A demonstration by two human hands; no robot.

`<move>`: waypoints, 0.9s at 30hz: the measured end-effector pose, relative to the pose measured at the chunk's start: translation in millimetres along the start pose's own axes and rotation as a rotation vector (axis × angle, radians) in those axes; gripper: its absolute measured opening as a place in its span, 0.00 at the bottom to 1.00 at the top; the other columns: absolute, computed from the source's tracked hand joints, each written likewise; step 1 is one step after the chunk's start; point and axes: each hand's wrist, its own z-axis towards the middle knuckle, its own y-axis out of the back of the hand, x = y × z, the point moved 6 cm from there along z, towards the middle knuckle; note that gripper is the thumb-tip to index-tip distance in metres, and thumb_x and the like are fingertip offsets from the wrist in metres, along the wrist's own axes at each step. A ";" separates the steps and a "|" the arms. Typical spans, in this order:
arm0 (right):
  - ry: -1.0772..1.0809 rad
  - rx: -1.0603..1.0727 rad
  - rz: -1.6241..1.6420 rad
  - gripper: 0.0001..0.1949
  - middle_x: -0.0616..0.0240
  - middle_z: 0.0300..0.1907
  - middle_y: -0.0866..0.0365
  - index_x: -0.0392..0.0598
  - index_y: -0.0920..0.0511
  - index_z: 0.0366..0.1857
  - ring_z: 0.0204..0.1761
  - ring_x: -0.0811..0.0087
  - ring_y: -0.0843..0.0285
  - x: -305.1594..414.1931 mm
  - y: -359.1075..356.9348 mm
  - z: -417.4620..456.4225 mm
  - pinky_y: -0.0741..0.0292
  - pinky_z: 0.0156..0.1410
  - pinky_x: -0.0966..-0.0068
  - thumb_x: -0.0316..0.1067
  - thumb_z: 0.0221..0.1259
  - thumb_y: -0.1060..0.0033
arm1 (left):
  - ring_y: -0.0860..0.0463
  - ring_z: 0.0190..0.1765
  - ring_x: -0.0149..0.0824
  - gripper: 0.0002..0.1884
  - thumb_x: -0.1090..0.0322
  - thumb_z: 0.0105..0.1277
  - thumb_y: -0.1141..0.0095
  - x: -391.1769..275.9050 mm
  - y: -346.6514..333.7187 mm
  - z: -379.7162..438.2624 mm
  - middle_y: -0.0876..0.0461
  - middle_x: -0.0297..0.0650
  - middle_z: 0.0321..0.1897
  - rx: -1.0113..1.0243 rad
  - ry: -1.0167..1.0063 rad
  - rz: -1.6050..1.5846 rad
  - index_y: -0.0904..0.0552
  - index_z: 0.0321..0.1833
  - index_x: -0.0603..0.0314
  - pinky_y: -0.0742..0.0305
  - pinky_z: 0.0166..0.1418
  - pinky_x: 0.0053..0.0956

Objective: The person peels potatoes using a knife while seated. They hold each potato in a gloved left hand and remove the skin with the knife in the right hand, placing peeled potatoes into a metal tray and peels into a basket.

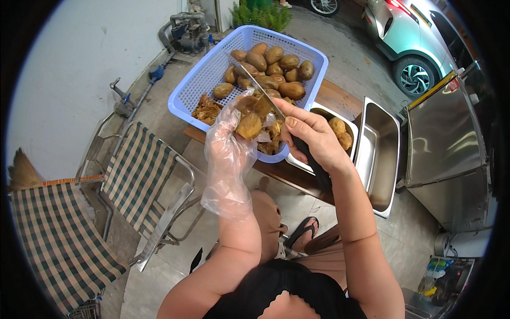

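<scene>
My left hand (227,153), in a loose clear plastic glove, grips a partly peeled brown oval fruit (250,126). It is held over the near side of a blue plastic basket (198,85). My bare right hand (316,133) is closed around the black handle of a knife (261,89). The long blade points away to the upper left and passes beside or across the fruit; exact contact cannot be told. Several unpeeled brown fruits (275,54) fill the basket's far part. Brown peelings (206,109) lie in its near left corner, with more peelings (269,148) below my hands.
The basket rests on a wooden bench (334,97). Right of it, a metal pan (354,131) holds peeled yellow-brown fruits (339,129); a deeper steel pan (380,159) stands beside it. Checkered folding chairs (139,171) are at left, a steel cabinet (446,139) at right, a parked car (414,36) beyond.
</scene>
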 end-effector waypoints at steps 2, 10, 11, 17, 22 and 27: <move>0.007 -0.046 0.001 0.22 0.74 0.22 0.33 0.46 0.35 0.69 0.17 0.85 0.40 1.4 6.8 1.0 0.38 0.22 0.87 0.36 0.74 0.55 | 0.19 0.54 0.43 0.21 0.68 0.67 0.53 2.3 -2.5 0.6 0.22 0.52 0.53 0.062 0.029 -0.059 0.28 0.60 0.76 0.20 0.54 0.35; 0.001 -0.194 -0.063 0.23 0.72 0.22 0.33 0.43 0.37 0.69 0.16 0.83 0.39 15.0 18.9 0.5 0.38 0.22 0.85 0.37 0.73 0.56 | 0.20 0.54 0.48 0.26 0.66 0.65 0.49 -4.5 -1.9 -1.3 0.23 0.55 0.52 0.203 0.139 -0.312 0.31 0.62 0.79 0.15 0.41 0.35; -0.001 -0.227 -0.078 0.23 0.71 0.22 0.33 0.42 0.37 0.69 0.16 0.82 0.39 14.5 20.9 0.7 0.38 0.22 0.85 0.38 0.74 0.57 | 0.20 0.54 0.49 0.28 0.65 0.64 0.48 -7.2 -3.5 -2.3 0.23 0.56 0.51 0.186 0.131 -0.343 0.33 0.63 0.80 0.14 0.38 0.35; -0.192 -0.111 -0.088 0.25 0.70 0.22 0.32 0.40 0.38 0.69 0.16 0.81 0.38 -9.6 13.4 -1.5 0.37 0.22 0.84 0.41 0.74 0.59 | 0.25 0.52 0.48 0.24 0.60 0.70 0.51 -13.6 2.1 3.3 0.27 0.53 0.53 0.092 -0.037 -0.491 0.33 0.62 0.72 0.28 0.54 0.46; -0.154 -0.087 -0.108 0.26 0.69 0.25 0.30 0.45 0.41 0.72 0.17 0.81 0.37 -18.8 5.2 -1.7 0.36 0.22 0.84 0.39 0.73 0.55 | 0.23 0.50 0.46 0.19 0.63 0.74 0.54 -8.5 16.0 9.9 0.25 0.50 0.52 -0.015 -0.088 -0.396 0.31 0.60 0.70 0.25 0.49 0.44; -0.078 -0.117 0.093 0.22 0.65 0.28 0.27 0.44 0.34 0.66 0.17 0.81 0.36 -13.6 -0.9 -0.5 0.38 0.21 0.85 0.43 0.74 0.58 | 0.24 0.57 0.47 0.18 0.65 0.74 0.55 -3.0 10.0 6.1 0.26 0.50 0.56 0.008 -0.071 -0.349 0.31 0.61 0.70 0.24 0.60 0.46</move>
